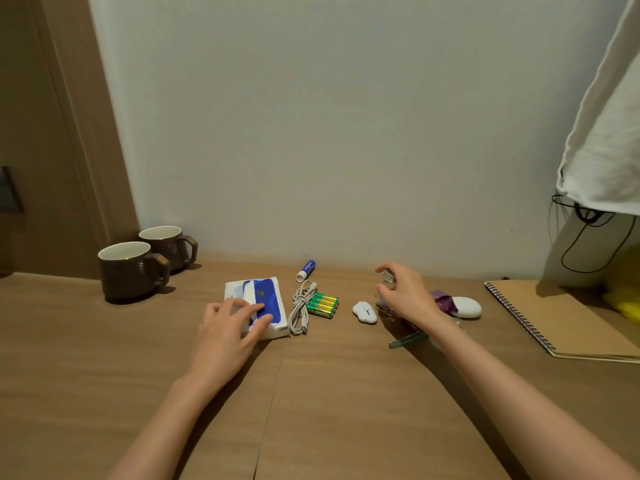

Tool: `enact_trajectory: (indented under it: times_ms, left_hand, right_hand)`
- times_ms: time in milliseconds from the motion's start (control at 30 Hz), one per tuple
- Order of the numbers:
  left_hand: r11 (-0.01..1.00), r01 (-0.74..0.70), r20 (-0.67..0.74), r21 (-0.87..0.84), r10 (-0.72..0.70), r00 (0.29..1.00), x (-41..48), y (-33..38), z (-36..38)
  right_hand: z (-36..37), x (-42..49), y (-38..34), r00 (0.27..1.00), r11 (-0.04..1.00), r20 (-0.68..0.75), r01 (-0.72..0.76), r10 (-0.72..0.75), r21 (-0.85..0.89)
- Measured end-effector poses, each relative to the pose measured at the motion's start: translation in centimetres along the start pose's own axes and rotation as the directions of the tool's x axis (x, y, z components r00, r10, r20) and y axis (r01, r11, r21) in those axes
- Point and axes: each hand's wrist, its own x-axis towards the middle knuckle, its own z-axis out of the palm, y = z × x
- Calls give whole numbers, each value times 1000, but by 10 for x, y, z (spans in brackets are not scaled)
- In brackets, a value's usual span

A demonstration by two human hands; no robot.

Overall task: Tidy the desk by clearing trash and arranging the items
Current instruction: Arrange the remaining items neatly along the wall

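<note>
the left hand (230, 327) lies flat on the near end of a white-and-blue tissue pack (258, 304), its fingers (242, 308) spread loose over the top, pressing rather than gripping. the right hand (403, 296) is curled around a small clear bottle with a silver cap (388, 276), fingers wrapped on it as it stands upright on the wooden desk (329, 393). between the two hands sit a coiled white cable (300, 306), touching a pack of green-and-yellow batteries (322, 305), and a small white clip-like gadget (364, 311) just left of the bottle. a blue-and-white tube (306, 270) lies further back near the wall. behind the right wrist is a crumpled purple wrapper (444, 301) against a white oval case (467, 307), and a green strip (407, 340) pokes out from under the forearm. two brown mugs (128, 271) stand side by side at the far left, handles to the right. a spiral notebook (561, 318) lies closed at the far right.
</note>
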Motion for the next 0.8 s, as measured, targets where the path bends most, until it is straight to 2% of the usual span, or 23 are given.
enact_trajectory:
  times_ms: [167,233,333,400,467,600,733,800]
  left_hand:
    - [990,5,-22,-139,-8,1000,-2,0,-12]
    - [989,10,10,-146,-8,1000,0,-5,-20]
    - [998,-58,180,-8,59,982,4,-18,-32]
    - [980,-171,266,102,138,954,9,-29,-38]
    - [952,-250,292,178,191,937,13,-33,-43]
    - [892,-359,314,277,269,911,19,-31,-46]
    - [852,-379,307,361,275,911,23,-28,-49]
    - [842,-384,320,378,270,908,25,-27,-51]
  right_hand:
    - [-12,-10,9,999,999,5,-46,46,-22]
    - [-15,-12,9,999,999,28,-37,38,-40]
    - [-17,-15,1,1000,995,-8,15,-16,-94]
    - [-17,-20,-11,989,984,-84,107,-120,-143]
    - [-13,-26,-27,965,962,-104,223,-241,-158]
    - [9,-42,-57,949,943,71,313,-307,-111]
    - [39,-45,-67,920,933,253,338,-300,-122]
    - [52,-43,-67,905,930,299,349,-303,-115]
